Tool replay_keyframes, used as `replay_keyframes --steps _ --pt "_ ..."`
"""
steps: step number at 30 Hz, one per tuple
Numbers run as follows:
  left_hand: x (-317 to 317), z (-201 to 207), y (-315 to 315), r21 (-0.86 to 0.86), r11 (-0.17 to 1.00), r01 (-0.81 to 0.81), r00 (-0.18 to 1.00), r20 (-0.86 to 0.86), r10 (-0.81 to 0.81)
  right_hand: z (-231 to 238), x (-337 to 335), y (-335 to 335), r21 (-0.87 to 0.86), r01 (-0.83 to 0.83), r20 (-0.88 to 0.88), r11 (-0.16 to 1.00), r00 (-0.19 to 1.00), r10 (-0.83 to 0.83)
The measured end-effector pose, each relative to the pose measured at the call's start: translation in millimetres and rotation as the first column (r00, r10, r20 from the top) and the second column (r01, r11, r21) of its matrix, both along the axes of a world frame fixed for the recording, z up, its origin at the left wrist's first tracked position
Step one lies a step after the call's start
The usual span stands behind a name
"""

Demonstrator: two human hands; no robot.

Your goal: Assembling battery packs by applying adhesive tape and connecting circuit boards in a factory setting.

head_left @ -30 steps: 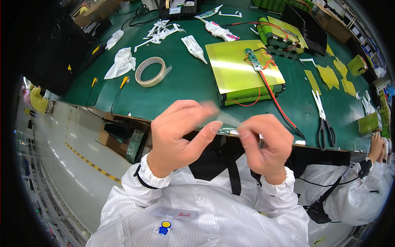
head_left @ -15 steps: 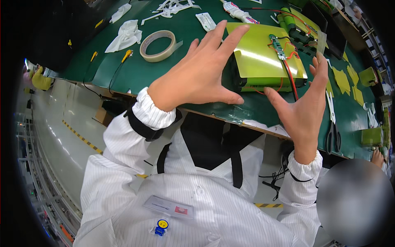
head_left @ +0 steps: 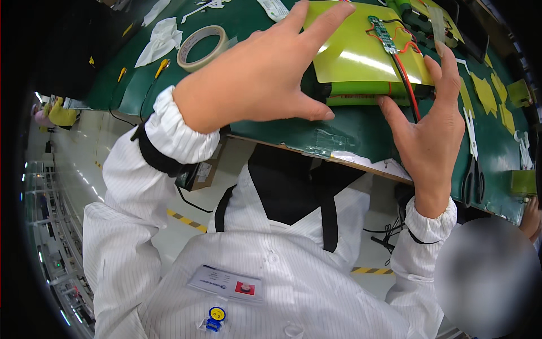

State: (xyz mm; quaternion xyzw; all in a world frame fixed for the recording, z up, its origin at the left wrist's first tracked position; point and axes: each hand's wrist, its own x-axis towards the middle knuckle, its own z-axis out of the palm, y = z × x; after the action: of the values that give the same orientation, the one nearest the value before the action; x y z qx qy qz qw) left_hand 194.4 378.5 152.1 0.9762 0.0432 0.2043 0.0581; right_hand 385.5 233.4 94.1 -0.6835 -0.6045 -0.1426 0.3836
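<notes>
A battery pack with green-wrapped cells lies in front of me, a glossy yellow-green sheet over its top. Near the sheet's right side sits a small green circuit board, with red and black wires running down over the front. My left hand is open at the pack's left side, fingers spread, index finger over the sheet. My right hand is at the right side, thumb apart from the fingers and near the pack's lower edge. A translucent tape strip stands up at its index fingertip, seemingly stuck there.
On the green table, a tape roll, crumpled white paper and yellow-tipped leads lie left. Scissors and yellow-green pieces lie right. Another battery assembly stands behind. A person's hand shows at far right.
The view has shifted, so the pack and table sit higher in the picture. Both hands stay spread at the pack's sides, the left reaching slightly farther over the sheet.
</notes>
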Motion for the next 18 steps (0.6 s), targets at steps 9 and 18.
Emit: replay_keyframes --steps 9,18 --pt "9 -13 -40 -0.244 0.910 -0.337 0.941 -0.046 0.336 -2 -5 0 0.036 0.038 0.061 0.999 0.997 -0.040" --pt "10 -14 -45 -0.048 0.923 -0.382 0.923 0.029 0.384 -12 -4 0 0.070 0.047 -0.102 0.996 0.994 -0.040"
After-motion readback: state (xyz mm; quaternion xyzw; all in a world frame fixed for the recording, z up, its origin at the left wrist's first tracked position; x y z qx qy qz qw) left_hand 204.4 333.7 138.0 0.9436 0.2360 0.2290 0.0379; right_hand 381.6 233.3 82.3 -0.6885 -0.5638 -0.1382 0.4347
